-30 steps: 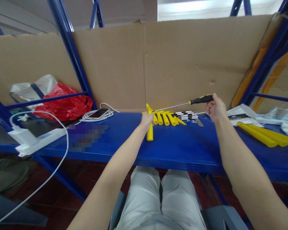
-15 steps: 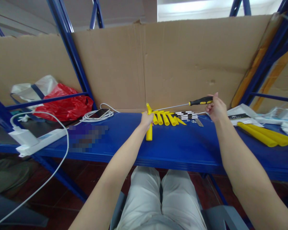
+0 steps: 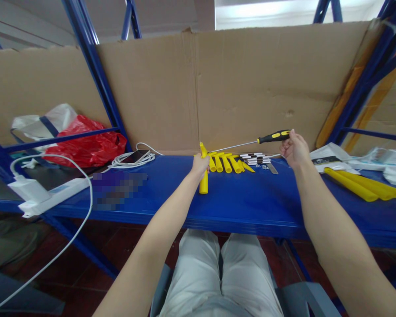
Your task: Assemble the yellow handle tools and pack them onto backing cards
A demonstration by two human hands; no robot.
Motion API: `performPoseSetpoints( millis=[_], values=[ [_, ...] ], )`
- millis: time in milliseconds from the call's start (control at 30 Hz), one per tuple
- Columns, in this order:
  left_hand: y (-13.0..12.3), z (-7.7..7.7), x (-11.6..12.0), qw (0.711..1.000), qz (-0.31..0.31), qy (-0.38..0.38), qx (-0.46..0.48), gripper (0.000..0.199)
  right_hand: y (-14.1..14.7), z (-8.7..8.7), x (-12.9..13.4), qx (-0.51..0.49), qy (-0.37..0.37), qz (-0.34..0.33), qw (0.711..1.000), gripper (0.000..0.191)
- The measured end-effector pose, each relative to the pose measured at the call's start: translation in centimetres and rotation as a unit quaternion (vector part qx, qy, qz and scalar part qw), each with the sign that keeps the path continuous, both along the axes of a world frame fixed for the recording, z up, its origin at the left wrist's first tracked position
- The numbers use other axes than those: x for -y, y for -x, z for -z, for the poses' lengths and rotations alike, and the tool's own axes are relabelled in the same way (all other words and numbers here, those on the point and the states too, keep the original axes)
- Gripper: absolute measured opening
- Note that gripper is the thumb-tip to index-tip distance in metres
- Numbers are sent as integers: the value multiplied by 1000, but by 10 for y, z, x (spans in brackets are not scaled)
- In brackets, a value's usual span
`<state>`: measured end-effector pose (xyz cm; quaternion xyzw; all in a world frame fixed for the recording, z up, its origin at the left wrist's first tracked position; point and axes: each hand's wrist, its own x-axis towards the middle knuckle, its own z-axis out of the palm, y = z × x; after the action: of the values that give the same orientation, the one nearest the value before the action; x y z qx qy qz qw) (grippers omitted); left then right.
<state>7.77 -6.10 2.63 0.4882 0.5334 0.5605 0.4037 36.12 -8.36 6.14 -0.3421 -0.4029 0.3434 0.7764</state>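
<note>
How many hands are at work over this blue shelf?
2: the left hand, near the middle of the view, is around a yellow tube; the right hand, farther right, holds the handle end of a screwdriver. No other hands show.

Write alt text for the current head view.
A person's left hand holds a yellow tube at a blue shelf; the right hand holds a screwdriver pointed toward the tube. More yellow tubes lie between the hands, cardboard behind.
</note>
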Motion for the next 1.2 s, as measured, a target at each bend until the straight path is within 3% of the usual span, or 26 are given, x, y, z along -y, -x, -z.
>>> performPoseSetpoints(
  millis=[467, 733, 1000, 1200],
  values=[
    [-1, -1, 3, 1000, 12, -3, -8, 11, 2, -1, 4, 8, 28, 43, 999, 33],
    [0, 1, 1, 1000, 11, -1, -8, 11, 9, -7, 16, -22, 41, 19, 999, 22],
    [0, 0, 1, 1000, 5, 8, -16, 11, 10, -13, 19, -79, 29, -37, 996, 29],
    [0, 0, 1, 1000, 4, 5, -15, 8, 5, -10, 15, -52, 48, -39, 997, 33]
  ],
)
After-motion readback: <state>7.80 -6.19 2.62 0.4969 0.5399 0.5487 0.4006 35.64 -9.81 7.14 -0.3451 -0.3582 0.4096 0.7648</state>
